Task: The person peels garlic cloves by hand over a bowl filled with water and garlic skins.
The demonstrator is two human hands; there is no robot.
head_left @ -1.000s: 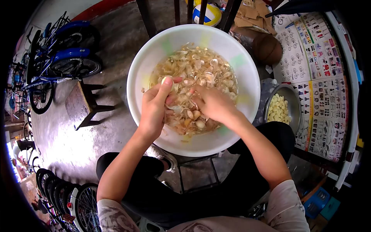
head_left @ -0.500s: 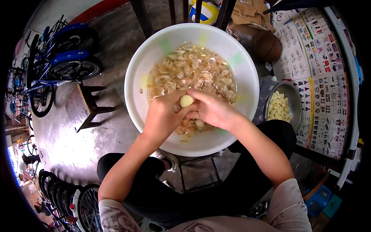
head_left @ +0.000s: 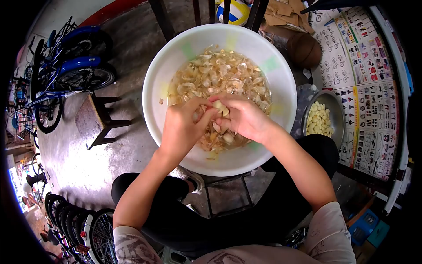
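A large white basin (head_left: pixel 156 75) holds water with many floating garlic skins (head_left: pixel 235 70) and some cloves. Over its near half my two hands meet. Pale peeled garlic (head_left: pixel 220 108) shows between them, at the fingertips of my right hand (head_left: pixel 246 116), which are closed on it. My left hand (head_left: pixel 182 125) has thumb and fingers pinched together beside the garlic, with a bit of pale skin showing there; what exactly it grips is too small to tell. To the right, a metal bowl (head_left: pixel 338 116) contains many peeled cloves (head_left: pixel 318 119).
A wooden stool (head_left: pixel 94 121) stands left of the basin, with bicycles (head_left: pixel 81 72) beyond. Dark chair bars (head_left: pixel 198 12), a volleyball (head_left: pixel 233 13) and a brown ball (head_left: pixel 304 50) are behind it. A printed chart (head_left: pixel 369 97) lies at the right.
My hands were apart a second ago and have come together over the basin. The garlic between them, a single rounded piece half a second ago, now shows as more than one piece.
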